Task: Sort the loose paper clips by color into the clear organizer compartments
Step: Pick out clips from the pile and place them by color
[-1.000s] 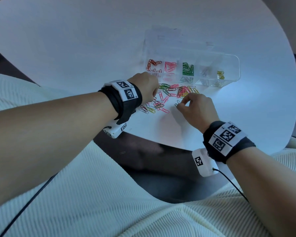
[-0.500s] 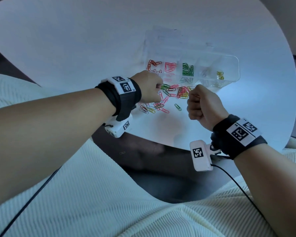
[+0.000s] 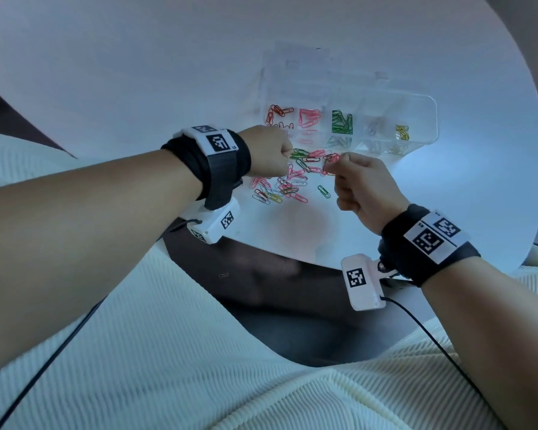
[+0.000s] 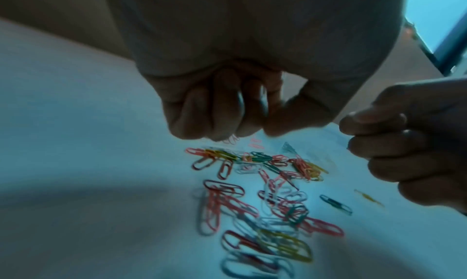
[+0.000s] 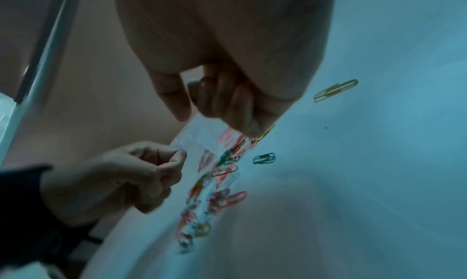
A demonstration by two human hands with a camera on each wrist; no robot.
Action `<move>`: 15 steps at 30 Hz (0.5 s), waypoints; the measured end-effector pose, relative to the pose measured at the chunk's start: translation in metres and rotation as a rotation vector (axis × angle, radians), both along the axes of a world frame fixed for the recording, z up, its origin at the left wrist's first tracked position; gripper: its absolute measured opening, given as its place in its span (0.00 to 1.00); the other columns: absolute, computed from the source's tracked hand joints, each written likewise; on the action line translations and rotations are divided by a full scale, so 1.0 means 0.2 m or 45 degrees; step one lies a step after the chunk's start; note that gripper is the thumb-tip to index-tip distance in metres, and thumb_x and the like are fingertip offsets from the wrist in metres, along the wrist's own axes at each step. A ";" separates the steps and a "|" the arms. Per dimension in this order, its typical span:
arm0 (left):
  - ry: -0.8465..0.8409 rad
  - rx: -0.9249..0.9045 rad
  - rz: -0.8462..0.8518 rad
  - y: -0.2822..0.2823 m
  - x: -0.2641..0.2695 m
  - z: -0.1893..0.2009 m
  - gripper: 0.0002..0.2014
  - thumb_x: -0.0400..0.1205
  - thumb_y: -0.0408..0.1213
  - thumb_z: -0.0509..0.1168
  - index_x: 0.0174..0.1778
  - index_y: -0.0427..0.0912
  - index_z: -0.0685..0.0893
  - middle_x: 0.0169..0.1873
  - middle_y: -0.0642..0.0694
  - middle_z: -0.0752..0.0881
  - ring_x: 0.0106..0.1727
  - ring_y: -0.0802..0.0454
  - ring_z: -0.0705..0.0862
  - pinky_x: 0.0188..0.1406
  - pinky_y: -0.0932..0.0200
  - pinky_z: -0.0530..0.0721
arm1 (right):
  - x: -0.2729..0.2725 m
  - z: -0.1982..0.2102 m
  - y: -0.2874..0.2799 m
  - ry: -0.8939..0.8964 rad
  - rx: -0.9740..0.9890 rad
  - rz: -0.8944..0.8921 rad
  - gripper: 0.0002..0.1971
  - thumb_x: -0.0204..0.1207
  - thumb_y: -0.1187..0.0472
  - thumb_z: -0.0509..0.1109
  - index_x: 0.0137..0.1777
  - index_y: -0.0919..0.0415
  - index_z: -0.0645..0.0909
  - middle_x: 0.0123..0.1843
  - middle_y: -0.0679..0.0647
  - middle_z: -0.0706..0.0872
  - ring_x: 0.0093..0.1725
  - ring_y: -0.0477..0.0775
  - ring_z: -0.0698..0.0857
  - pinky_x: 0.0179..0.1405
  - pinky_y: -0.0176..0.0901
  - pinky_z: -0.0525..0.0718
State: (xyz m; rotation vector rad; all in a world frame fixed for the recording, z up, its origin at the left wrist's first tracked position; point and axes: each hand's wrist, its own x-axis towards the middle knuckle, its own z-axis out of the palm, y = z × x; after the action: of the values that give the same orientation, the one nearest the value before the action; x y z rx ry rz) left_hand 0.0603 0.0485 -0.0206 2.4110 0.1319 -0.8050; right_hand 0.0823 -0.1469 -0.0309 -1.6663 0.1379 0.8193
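Loose paper clips (image 3: 292, 181) in red, pink, green, yellow and white lie in a pile on the white table, in front of the clear organizer (image 3: 436, 119). Its compartments hold red clips (image 3: 277, 114), pink clips (image 3: 308, 116), green clips (image 3: 341, 122), white clips (image 3: 373, 125) and yellow clips (image 3: 402, 131). My left hand (image 3: 288, 155) (image 4: 252, 131) hovers curled over the pile's far left. My right hand (image 3: 339, 164) (image 5: 194, 111) is curled just right of the pile's far end. No clip shows plainly in either hand. One green clip (image 3: 323, 191) (image 5: 264, 158) lies alone beside the right hand.
The organizer's clear lid (image 3: 295, 66) lies open behind it. A single yellow clip (image 5: 336, 89) lies apart on the table, right of my right hand. The round table's near edge (image 3: 292, 259) runs just below my wrists, with my lap under it.
My right hand rose off the table beside the lone green clip, curled into a fist and moved toward the pile's far end. My left hand edged slightly toward the organizer.
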 end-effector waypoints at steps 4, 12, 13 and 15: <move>-0.014 0.258 -0.153 0.03 -0.01 0.01 0.06 0.73 0.30 0.66 0.34 0.45 0.80 0.29 0.53 0.79 0.27 0.58 0.73 0.23 0.63 0.66 | -0.03 -0.05 0.02 -0.512 -0.589 0.346 0.15 0.72 0.48 0.77 0.32 0.53 0.77 0.25 0.45 0.77 0.24 0.42 0.73 0.26 0.38 0.70; 0.006 0.435 -0.252 0.02 -0.07 -0.01 0.04 0.71 0.35 0.74 0.38 0.49 0.89 0.37 0.54 0.87 0.32 0.57 0.80 0.24 0.64 0.69 | -0.01 -0.09 0.17 -0.755 -0.925 0.646 0.08 0.74 0.51 0.75 0.50 0.49 0.91 0.43 0.49 0.89 0.45 0.53 0.86 0.45 0.44 0.84; 0.015 0.434 -0.255 0.02 -0.07 -0.01 0.04 0.71 0.36 0.75 0.39 0.49 0.89 0.37 0.54 0.87 0.32 0.57 0.80 0.24 0.64 0.69 | -0.01 -0.09 0.19 -0.746 -0.957 0.662 0.06 0.73 0.52 0.75 0.48 0.49 0.91 0.44 0.51 0.90 0.46 0.54 0.86 0.46 0.46 0.86; 0.011 0.426 -0.252 0.03 -0.07 -0.02 0.04 0.72 0.36 0.74 0.39 0.50 0.89 0.37 0.54 0.87 0.32 0.56 0.80 0.24 0.64 0.70 | 0.00 -0.10 0.21 -0.760 -1.018 0.677 0.05 0.73 0.53 0.75 0.45 0.50 0.91 0.43 0.53 0.91 0.44 0.56 0.87 0.44 0.47 0.87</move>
State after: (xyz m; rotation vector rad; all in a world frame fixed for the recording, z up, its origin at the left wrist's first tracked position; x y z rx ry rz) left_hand 0.0454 0.0551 -0.0247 2.7683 0.0320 -0.9452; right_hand 0.0816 -0.1058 -0.0500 -2.7058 -0.4742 0.6372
